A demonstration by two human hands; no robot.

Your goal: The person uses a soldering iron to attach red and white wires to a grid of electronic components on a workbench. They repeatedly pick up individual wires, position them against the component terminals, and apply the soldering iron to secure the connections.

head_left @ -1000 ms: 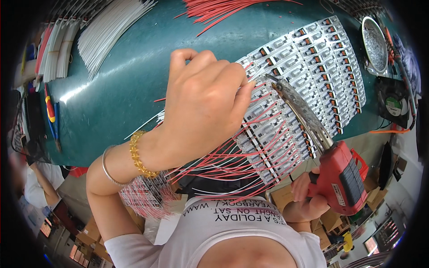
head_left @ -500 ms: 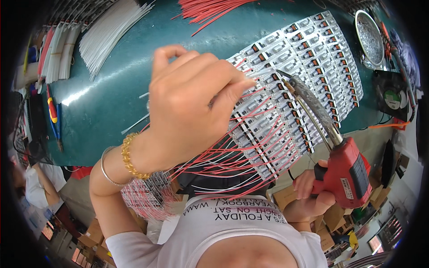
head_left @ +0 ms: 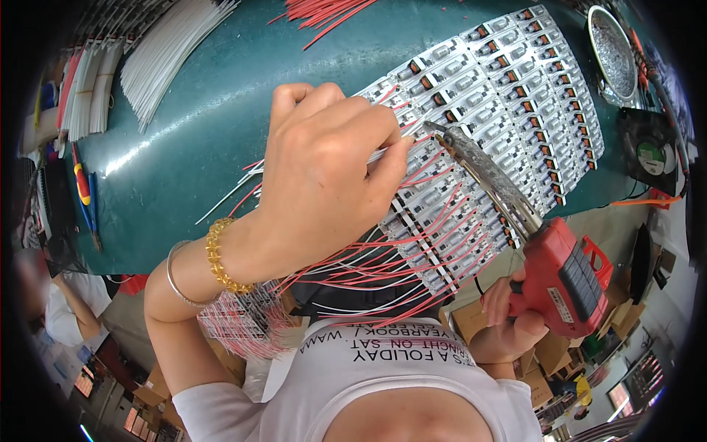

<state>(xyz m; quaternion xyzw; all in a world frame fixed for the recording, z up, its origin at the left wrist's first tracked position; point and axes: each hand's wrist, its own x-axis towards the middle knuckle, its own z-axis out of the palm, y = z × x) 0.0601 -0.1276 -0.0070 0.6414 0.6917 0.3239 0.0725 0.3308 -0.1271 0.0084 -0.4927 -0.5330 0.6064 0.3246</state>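
A green desk curves across our view, with a fan of white strands and a heap of red strands toward its far side, and a metal bowl to the right. Near the middle, slanting over the right half of the desk, we find the sheet of small circuit boards, its lower rows seeming to reach past the near edge. Thin red and white wires trail from it toward the person's shirt.

We see the left hand with thumb and forefinger pressed together, pinching what looks like the end of a thin wire; its fingers hide most of it. The right hand is wrapped around the grip of a red soldering gun, whose metal tip sits just beside those fingertips.

That closeness is our chief worry: if the tip is hot, a small slip could burn a finger. A loose pinch could let the wire skew off its contact, and a wandering tip could smear metal between neighbouring contacts. We also judge the trailing wires a snag risk, since the left forearm lies close by and could tug one free.
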